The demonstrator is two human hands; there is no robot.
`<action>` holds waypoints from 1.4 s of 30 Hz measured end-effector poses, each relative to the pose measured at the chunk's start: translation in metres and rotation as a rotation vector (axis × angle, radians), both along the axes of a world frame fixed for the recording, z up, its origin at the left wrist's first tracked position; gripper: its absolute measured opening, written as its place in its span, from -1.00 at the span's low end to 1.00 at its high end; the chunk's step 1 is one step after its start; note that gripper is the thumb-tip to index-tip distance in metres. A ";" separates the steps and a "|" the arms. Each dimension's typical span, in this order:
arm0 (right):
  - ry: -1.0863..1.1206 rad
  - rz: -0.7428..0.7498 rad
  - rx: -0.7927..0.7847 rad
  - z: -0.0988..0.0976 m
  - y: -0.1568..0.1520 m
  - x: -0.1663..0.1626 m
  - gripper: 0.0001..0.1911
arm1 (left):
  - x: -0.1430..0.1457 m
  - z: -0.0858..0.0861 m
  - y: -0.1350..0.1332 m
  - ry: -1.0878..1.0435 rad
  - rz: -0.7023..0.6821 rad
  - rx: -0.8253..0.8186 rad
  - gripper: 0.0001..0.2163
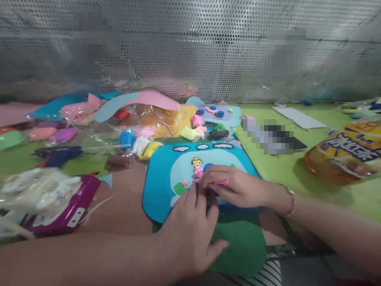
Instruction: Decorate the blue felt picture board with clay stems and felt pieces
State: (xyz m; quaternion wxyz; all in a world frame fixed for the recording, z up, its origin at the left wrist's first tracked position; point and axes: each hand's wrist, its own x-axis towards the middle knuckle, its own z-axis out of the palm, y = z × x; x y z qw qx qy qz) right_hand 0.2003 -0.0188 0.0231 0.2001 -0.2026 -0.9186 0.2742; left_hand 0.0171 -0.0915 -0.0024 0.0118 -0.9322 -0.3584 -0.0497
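A blue foam sheet (156, 174) with a pale blue inner panel lies before me. On it are a small clay figure (196, 163) with yellow hair and a pink body, and a green clay pad (179, 189) bearing a pink flower. My right hand (238, 186) is closed around a thin pink modelling tool (222, 182), just below the figure. My left hand (192, 222) rests on the sheet's lower part, fingers stretched forward and thumb apart. Its fingertips meet the right hand's, hiding what lies beneath. Under the sheet sits a green foam piece (242, 242).
Bagged clay lumps, including a blue one (127, 139), crowd the left and back. A dark blue glue gun (61, 155) and a purple case (86, 190) lie left. A tea bottle (342, 155) lies right. Behind stands a perforated metal panel (190, 47).
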 end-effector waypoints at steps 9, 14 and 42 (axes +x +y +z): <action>0.210 -0.154 0.209 0.001 0.006 0.014 -0.78 | -0.003 0.001 0.003 -0.011 0.007 -0.059 -0.36; 0.256 -0.236 0.207 -0.001 0.014 0.020 -0.81 | -0.003 0.001 0.003 -0.005 0.016 -0.080 -0.39; 0.106 -0.238 0.016 -0.019 0.035 0.023 -0.74 | -0.013 0.031 0.051 0.075 0.223 0.093 -0.51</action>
